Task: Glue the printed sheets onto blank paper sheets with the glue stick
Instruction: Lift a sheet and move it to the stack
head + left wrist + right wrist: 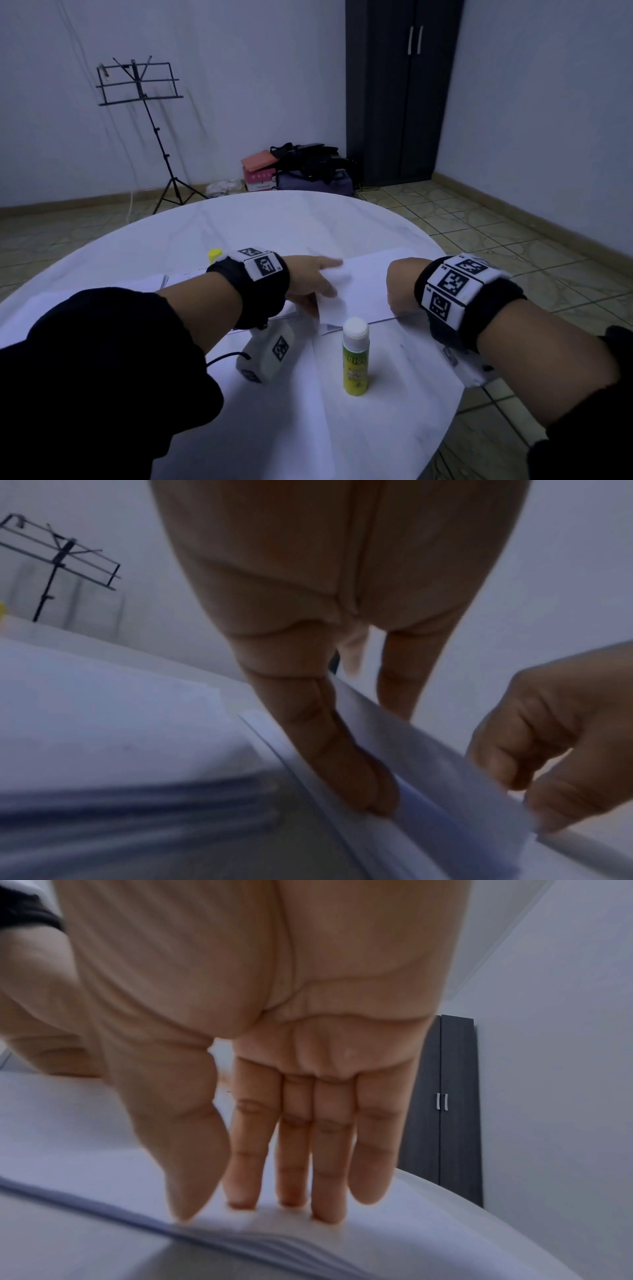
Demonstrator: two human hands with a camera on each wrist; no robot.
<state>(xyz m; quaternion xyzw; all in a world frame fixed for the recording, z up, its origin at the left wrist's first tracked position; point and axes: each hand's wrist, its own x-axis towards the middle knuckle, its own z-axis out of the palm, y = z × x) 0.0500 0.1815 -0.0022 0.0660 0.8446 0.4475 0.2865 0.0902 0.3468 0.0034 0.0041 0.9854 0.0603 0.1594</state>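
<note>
On desk (pixel 239 219) centre, paper sheet (pixel 363 291) lies between both hands. Left hand (pixel 308 284) pinches its lifted left edge, thumb under; right hand (pixel 402 287) presses it, fingers straight. Glue stick (pixel 355 356) upright at 6 o'clock, uncapped; yellow cap (pixel 215 255) at 10 o'clock.

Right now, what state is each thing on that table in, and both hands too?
Glue stick: upright, uncapped, untouched.
Yellow cap: off, lying at the far side behind the left wrist.
Top sheet: one edge lifted off the stack.
Paper stack: lying flat on the table.
Left hand: thumb and fingers pinch the lifted sheet.
Right hand: fingers straight, tips pressing on the paper.
</note>
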